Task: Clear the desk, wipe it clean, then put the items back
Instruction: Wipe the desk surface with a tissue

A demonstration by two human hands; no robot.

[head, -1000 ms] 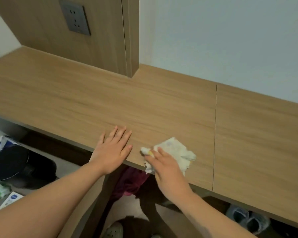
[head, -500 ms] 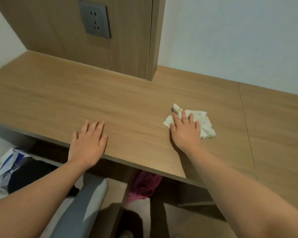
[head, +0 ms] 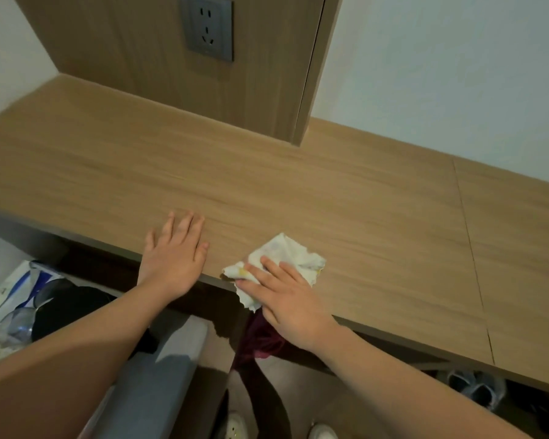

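A wooden desk [head: 346, 198] runs across the view under a white wall. A crumpled white cloth [head: 293, 253] with faint yellow marks lies at the desk's front edge, partly hanging over it. My right hand [head: 286, 296] presses flat on the cloth with straight fingers. My left hand [head: 175, 253] rests flat on the desk near the front edge, just left of the cloth, holding nothing.
A wood panel with a grey wall socket [head: 208, 26] stands at the back. Below the desk are a grey chair seat [head: 152, 391], a dark red bag [head: 260, 340], shoes [head: 471, 386] at the right, and bags with a black item [head: 23, 312] at the left.
My right hand has pulled the cloth back from the middle of the desk to the front edge. My left hand stays flat near the edge.
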